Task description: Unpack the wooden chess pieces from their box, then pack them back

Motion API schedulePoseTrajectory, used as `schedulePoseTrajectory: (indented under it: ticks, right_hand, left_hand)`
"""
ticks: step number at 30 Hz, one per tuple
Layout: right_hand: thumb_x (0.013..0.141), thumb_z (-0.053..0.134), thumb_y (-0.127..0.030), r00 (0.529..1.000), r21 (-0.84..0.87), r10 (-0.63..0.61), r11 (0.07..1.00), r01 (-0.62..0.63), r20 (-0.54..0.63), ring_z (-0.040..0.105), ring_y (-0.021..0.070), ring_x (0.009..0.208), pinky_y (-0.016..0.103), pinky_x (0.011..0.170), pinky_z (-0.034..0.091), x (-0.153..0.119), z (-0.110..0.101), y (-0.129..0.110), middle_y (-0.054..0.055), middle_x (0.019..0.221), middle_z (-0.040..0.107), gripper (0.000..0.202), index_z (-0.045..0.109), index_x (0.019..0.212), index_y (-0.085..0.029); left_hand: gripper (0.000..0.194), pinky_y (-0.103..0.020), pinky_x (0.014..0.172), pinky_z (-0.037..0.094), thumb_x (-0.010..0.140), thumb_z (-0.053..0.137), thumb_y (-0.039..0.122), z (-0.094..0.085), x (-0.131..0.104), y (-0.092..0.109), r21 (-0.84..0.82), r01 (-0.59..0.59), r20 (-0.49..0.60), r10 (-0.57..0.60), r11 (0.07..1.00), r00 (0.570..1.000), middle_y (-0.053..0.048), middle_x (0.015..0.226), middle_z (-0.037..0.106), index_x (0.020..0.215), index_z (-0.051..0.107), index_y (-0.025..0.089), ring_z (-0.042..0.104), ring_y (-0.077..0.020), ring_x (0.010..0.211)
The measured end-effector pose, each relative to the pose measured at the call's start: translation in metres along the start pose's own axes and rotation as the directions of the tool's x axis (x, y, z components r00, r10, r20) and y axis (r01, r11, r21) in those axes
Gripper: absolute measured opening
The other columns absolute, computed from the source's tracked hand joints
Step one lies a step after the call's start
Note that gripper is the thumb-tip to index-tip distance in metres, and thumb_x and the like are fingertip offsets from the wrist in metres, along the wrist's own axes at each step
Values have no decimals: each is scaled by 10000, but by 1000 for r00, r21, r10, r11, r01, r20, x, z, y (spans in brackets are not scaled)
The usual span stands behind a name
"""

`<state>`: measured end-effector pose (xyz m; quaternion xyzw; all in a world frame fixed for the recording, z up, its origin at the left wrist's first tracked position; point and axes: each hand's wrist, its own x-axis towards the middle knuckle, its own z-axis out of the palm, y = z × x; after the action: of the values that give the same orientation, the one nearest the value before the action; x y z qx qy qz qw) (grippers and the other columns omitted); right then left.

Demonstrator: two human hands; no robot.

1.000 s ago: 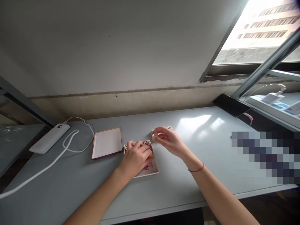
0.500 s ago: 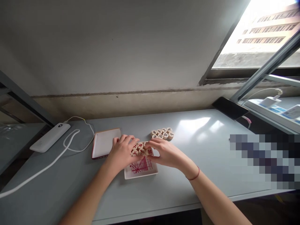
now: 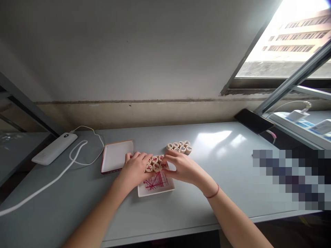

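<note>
Several round wooden pieces with red characters [image 3: 156, 167] lie in rows at the far part of a white box [image 3: 156, 193], whose bare near part shows red lines. My left hand [image 3: 136, 167] wraps round the left side of these pieces, thumb at the near edge. From the right, my right hand [image 3: 182, 167] has its curled fingers and thumb on the right end of the rows. Both hands grip the group between them. Behind my right hand, another group of round pieces with dark characters [image 3: 182, 143] stands on the grey table [image 3: 207, 206].
An open white box lid [image 3: 117, 156] with a red side lies left of my left hand. Farther left are a white power bank [image 3: 54, 148] and a looping white cable [image 3: 55, 179]. A black phone [image 3: 253, 120] rests at the back right beside a metal frame.
The fingers of my right hand have shifted slightly at the right end of the red-character pieces, and the piece there has moved a little left. My left hand stays nearly in place.
</note>
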<state>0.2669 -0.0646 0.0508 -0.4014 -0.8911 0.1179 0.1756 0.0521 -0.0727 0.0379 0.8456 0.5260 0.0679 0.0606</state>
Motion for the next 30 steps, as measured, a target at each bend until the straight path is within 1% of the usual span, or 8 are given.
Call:
schedulePoseTrajectory:
  ticks: [3,6,8,13,21,23,26,30]
  right_hand:
    - [899,480,-316,977,1,198,980,-198,-82,553,133,653,254,590,402,6,-5,11,67,958,611,184,603,952,-189]
    - [905,441,-321,901,-92,418,899,-429,-113,567,138,610,261,546,382,21,-9,19,90,1012,632,248,610,1024,-183]
    - [882,456,-319,862,-154,501,848,-506,-72,597,168,640,260,522,368,33,-10,21,99,979,650,271,615,1055,-184]
    - [797,517,-252,789,-307,606,773,-555,101,638,233,690,263,509,361,58,-5,19,103,808,681,252,666,994,-199]
    - [781,523,-212,807,-353,582,779,-518,102,653,247,735,280,550,411,65,-3,19,111,812,696,213,701,897,-201]
    - [798,530,-249,850,-217,524,837,-503,50,657,246,743,307,595,450,61,-7,14,97,844,706,210,696,919,-204]
    - [803,578,-370,909,218,415,890,-401,-23,666,208,714,326,646,507,48,-10,2,63,926,714,246,671,983,-230]
    - [770,624,-472,930,698,367,660,-278,23,673,190,729,300,592,556,32,-3,-12,78,923,708,346,638,987,-203]
  left_hand:
    - [490,-426,845,323,772,665,396,-2,1,2,-10,21,17,-20,1000,1000,-69,1117,655,1214,544,222,550,-274,1012]
    - [487,-422,847,325,761,677,396,-4,1,3,-20,29,32,-28,999,999,-71,1108,656,1199,554,222,550,-275,1011]
    - [484,-419,845,326,761,678,401,-4,1,4,-17,24,29,-23,1000,999,-75,1102,656,1192,557,218,551,-275,1006]
    - [464,-398,824,332,774,667,411,1,0,3,11,-8,-32,9,1000,999,-84,1080,659,1184,559,222,552,-271,982]
    - [522,-395,806,338,767,646,518,7,-1,2,15,-13,-50,13,1000,999,-85,1040,662,1181,557,213,550,-274,960]
    - [630,-406,821,348,757,608,605,6,0,3,10,-29,-93,30,1000,995,-106,1120,637,1234,524,202,540,-291,1005]
    - [649,-405,850,367,847,478,613,4,3,3,11,-80,-241,80,997,967,-133,1242,571,1331,436,182,543,-279,1053]
    - [431,-344,825,422,960,392,430,1,6,3,-39,-166,-399,138,985,907,-94,1164,599,1316,439,193,604,-192,949]
